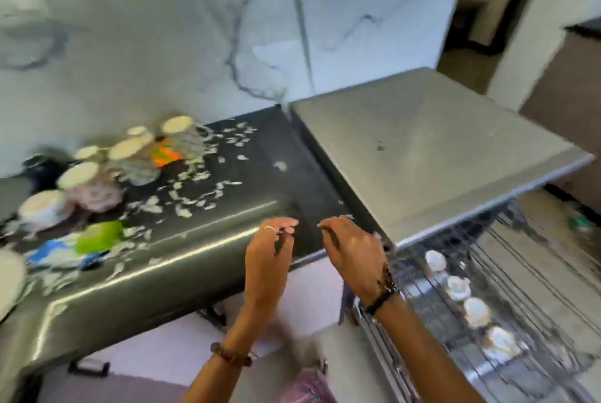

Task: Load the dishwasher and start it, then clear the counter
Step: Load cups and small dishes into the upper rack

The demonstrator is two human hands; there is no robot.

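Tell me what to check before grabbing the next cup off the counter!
1. Left hand free: ok, fingers relaxed, nothing held.
2. Right hand free: ok, nothing held.
3. Dishwasher rack pulled out: ok.
4. Room in the rack: ok, only a row of white cups along one side.
5. Cups on the counter within reach: cannot tell, the upturned cups sit far to the left.
6. Counter clean: not ok, pale scraps lie scattered across it.

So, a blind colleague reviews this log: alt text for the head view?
Two empty hands, left hand and right hand, hover over a dark counter edge. Upturned cups and scraps sit left; a pulled-out dishwasher rack holding cups sits right.
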